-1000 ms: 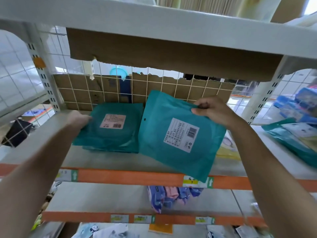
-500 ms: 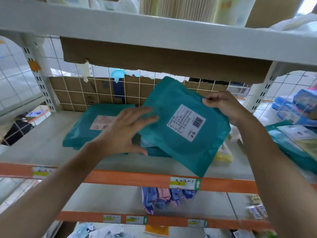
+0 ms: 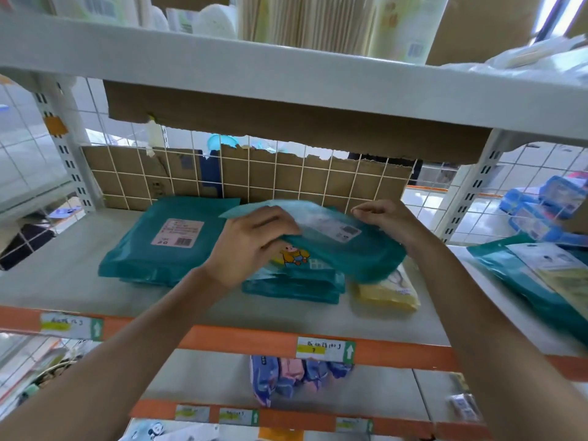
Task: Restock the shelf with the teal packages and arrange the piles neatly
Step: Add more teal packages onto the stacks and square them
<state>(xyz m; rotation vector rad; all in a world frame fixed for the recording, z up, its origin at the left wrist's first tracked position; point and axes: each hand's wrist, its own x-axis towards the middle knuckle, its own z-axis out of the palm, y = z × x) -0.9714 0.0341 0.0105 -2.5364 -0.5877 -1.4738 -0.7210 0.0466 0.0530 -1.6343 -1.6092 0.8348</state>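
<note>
A teal package [image 3: 346, 246] with a white barcode label lies nearly flat over a second pile of teal packages [image 3: 296, 281] at the middle of the grey shelf [image 3: 57, 275]. My left hand [image 3: 251, 243] grips its left edge, fingers curled over the top. My right hand [image 3: 386, 221] holds its far right edge. A first pile of teal packages [image 3: 165, 243], pink label up, lies to the left against the cardboard backing.
A yellow pack [image 3: 389, 291] lies right of the middle pile, partly under the held package. More teal and yellow packs [image 3: 541, 281] lie on the neighbouring shelf at right. An upper shelf board [image 3: 286, 78] hangs low overhead. Blue and pink packs [image 3: 286, 377] sit on the shelf below.
The held package has tipped from standing on edge to nearly flat over the middle pile. My left hand moved from the left pile onto its left edge.
</note>
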